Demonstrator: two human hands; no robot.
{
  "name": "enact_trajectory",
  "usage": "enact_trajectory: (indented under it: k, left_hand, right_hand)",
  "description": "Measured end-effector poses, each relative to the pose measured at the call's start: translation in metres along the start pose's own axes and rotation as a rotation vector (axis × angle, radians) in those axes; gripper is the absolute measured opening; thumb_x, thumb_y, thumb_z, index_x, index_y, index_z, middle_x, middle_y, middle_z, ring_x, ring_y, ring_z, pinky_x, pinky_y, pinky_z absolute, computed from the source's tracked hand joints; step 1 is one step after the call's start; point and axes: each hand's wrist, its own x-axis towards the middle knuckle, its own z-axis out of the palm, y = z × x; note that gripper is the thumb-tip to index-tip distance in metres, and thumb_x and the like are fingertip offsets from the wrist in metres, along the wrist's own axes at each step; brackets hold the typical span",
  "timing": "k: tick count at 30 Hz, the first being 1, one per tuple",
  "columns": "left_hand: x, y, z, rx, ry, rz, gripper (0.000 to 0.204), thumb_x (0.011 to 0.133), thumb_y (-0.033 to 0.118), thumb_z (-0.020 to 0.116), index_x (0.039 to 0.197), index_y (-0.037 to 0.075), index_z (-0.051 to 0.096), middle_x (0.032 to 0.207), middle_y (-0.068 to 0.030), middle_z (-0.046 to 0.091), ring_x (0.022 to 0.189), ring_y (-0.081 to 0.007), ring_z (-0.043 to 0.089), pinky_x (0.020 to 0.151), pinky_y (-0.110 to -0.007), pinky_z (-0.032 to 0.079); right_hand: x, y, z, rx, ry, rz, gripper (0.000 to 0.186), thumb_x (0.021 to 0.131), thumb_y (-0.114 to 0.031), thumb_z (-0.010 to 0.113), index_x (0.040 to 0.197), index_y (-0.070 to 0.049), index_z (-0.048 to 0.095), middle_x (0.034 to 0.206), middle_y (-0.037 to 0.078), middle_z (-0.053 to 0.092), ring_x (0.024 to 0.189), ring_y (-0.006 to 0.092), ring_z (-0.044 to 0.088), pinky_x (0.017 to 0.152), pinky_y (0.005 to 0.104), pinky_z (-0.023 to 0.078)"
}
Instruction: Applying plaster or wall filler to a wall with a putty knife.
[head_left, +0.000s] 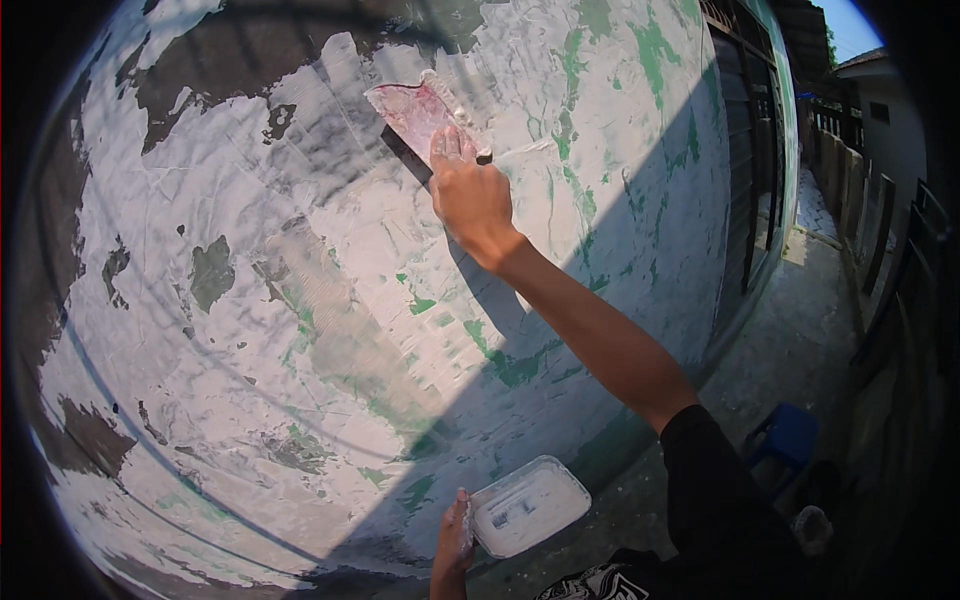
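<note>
My right hand is closed on a wide red scraper smeared with white filler, its fingers pressed along the blade. The scraper lies against the upper part of the wall, with a bead of filler along its right edge. White filler covers much of the wall in rough patches, with green paint and dark grey bare spots showing through. Low down in front of me, my left hand grips the side of a white rectangular plastic tray. Some filler smears show inside the tray, and whitish residue coats the left fingers.
A dark louvred window is set in the wall at the right. A blue plastic stool stands on the concrete ground at the lower right. Along the far right runs a fence beside a narrow passage. Shadow crosses the wall diagonally.
</note>
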Motion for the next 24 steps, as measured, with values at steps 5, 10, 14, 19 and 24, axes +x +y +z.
enact_trajectory:
  k: [5, 10, 14, 19, 24]
  left_hand:
    - [-0.002, 0.004, -0.002, -0.013, 0.02, 0.003, 0.058, 0.101, 0.044, 0.037, 0.115, -0.009, 0.057, 0.105, -0.0161, 0.065, 0.093, -0.0224, 0.064, 0.085, -0.034, 0.05]
    - [0.0, 0.001, -0.002, -0.046, 0.011, 0.049, 0.055, 0.1, 0.045, 0.04, 0.113, -0.005, 0.058, 0.097, -0.0121, 0.066, 0.082, -0.0173, 0.065, 0.074, -0.03, 0.053]
    - [-0.006, -0.003, -0.004, -0.055, 0.039, 0.053, 0.055, 0.101, 0.044, 0.038, 0.112, -0.006, 0.058, 0.098, -0.013, 0.066, 0.085, -0.0183, 0.064, 0.077, -0.031, 0.053]
    - [-0.017, -0.01, -0.022, -0.091, 0.049, 0.052, 0.056, 0.102, 0.042, 0.037, 0.113, -0.009, 0.056, 0.103, -0.0165, 0.065, 0.093, -0.0235, 0.064, 0.085, -0.034, 0.051]
    - [-0.021, -0.017, -0.041, -0.122, 0.096, 0.07, 0.057, 0.101, 0.043, 0.038, 0.113, -0.01, 0.055, 0.103, -0.017, 0.065, 0.093, -0.0245, 0.064, 0.086, -0.035, 0.051]
  right_hand:
    - [-0.031, -0.052, 0.009, -0.032, -0.074, -0.21, 0.048, 0.082, -0.01, 0.053, 0.127, 0.006, 0.052, 0.131, 0.024, 0.052, 0.105, 0.031, 0.063, 0.063, 0.0359, 0.058]
    - [-0.041, -0.05, -0.027, 0.417, -0.149, -0.188, 0.046, 0.081, -0.01, 0.06, 0.125, 0.0, 0.056, 0.089, 0.018, 0.064, 0.069, 0.0282, 0.063, 0.053, 0.0382, 0.05]
    - [-0.025, -0.013, -0.038, 0.541, 0.131, -0.141, 0.045, 0.078, -0.002, 0.063, 0.122, 0.0, 0.059, 0.069, 0.015, 0.063, 0.055, 0.0288, 0.059, 0.051, 0.0353, 0.046]
    - [0.042, 0.046, -0.028, 0.16, 0.256, 0.042, 0.039, 0.081, -0.014, 0.061, 0.119, -0.004, 0.06, 0.08, 0.016, 0.068, 0.066, 0.0342, 0.065, 0.061, 0.0433, 0.052]
    - [0.077, 0.041, 0.002, -0.181, 0.075, 0.046, 0.039, 0.082, -0.01, 0.054, 0.119, 0.003, 0.059, 0.113, 0.024, 0.064, 0.088, 0.0321, 0.068, 0.068, 0.0376, 0.057]
